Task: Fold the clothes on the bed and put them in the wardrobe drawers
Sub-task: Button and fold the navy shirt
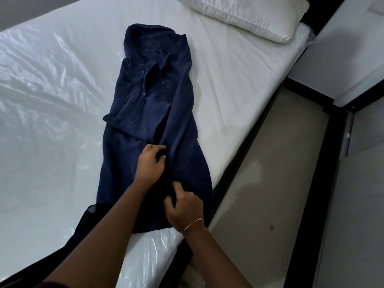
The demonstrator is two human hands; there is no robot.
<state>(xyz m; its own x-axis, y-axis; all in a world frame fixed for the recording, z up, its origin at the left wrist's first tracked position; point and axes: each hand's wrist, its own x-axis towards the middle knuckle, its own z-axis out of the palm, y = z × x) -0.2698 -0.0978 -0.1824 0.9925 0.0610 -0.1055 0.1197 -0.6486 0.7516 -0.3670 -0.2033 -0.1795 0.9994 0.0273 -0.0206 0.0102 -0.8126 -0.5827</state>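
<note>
While the white bed (239, 84) fills most of the view, its mattress wrapped in shiny plastic on the near and left side, a navy garment (149, 113) lies stretched lengthwise across it, collar end far from the person, hem near the bed's front edge. It's partly folded: both sides are turned in toward the middle, buttons showing along the placket. Up top, a white pillow (249, 15) sits at the head of the bed, well apart from the garment. To the right, a second bed (342, 59) stands across a strip of pale floor (270, 163). Down on the cloth, the left hand (150, 165) pinches a ridge of fabric at the centre fold. Just below it, the right hand (184, 206) grips the same ridge with curled fingers. A thin gold bracelet (193, 224) circles the right wrist.
</note>
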